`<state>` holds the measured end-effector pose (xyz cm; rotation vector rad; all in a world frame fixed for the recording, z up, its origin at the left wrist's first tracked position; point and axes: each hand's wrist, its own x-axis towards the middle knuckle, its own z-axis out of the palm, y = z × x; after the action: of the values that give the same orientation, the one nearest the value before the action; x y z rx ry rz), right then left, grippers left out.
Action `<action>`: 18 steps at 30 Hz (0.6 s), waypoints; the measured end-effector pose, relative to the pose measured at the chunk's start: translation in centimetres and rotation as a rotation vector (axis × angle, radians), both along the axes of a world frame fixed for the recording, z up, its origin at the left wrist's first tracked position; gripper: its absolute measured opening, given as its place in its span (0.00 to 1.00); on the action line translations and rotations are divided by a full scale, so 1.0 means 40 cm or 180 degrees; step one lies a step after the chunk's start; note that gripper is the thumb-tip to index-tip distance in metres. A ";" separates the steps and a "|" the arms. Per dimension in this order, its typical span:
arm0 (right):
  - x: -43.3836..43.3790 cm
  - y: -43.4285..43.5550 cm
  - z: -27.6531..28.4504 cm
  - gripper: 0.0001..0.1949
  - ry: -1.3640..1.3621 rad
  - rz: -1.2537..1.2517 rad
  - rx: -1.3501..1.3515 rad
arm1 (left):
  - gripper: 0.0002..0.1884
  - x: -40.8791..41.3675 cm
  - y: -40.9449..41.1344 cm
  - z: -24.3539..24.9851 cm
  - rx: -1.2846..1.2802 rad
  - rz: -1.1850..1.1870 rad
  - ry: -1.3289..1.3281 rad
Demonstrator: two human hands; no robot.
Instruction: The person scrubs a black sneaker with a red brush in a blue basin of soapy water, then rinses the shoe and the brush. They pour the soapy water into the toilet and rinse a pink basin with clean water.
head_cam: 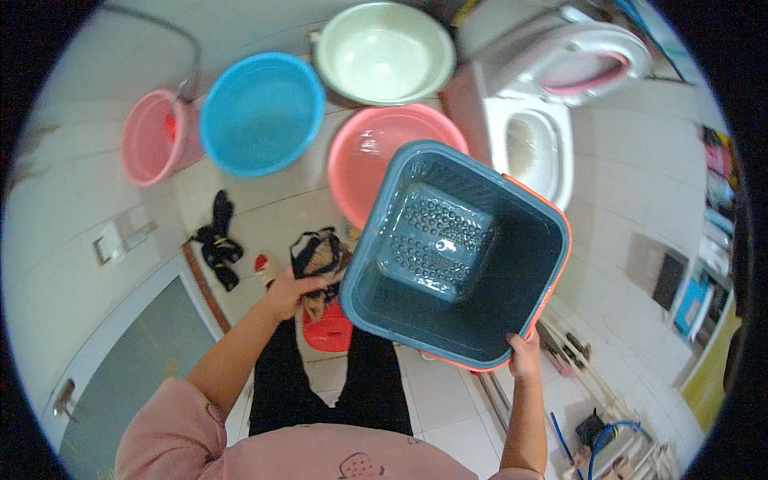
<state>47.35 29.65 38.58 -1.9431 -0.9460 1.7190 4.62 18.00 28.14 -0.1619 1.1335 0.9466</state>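
Note:
My right hand (524, 355) grips the lower right corner of a square grey-blue plastic tub (447, 255) with an orange handle. The tub is tilted so its studded inner bottom shows, with a wet sheen. My left hand (295, 294) holds a bunched dark and tan patterned cloth (318, 258) just left of the tub. Behind the tub, partly covered by it, a pink basin (366, 162) stands on the floor. A red plastic item (327, 330) lies between my legs, below the cloth.
A blue basin (263, 114), a pale green basin (386, 53) and a pink bucket (153, 138) stand along the far wall. A toilet (533, 150) with raised lid is at right. Black cloth (222, 243) lies on the floor at left, near a door (150, 354). Poles and a blue hose (600, 441) lie lower right.

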 end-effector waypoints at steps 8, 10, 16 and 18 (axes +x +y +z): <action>-0.340 -0.153 -0.340 0.17 0.0299 0.0782 -0.0437 | 0.16 -0.335 -0.183 0.007 0.0246 0.1444 0.0422; -0.430 -0.175 -0.380 0.14 0.0401 0.0838 -0.0310 | 0.19 -0.356 -0.205 -0.012 0.0685 0.1603 -0.0010; -0.559 -0.218 -0.480 0.14 0.0166 0.1487 -0.0157 | 0.23 -0.323 -0.188 -0.020 0.0627 0.1750 -0.0038; -0.585 -0.224 -0.482 0.15 0.0138 0.1466 -0.0217 | 0.23 -0.315 -0.182 -0.036 0.0394 0.1483 0.0138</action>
<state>23.95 20.69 19.31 -1.8168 -1.4206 2.0491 -7.97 10.73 26.70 -0.3145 1.0935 1.4356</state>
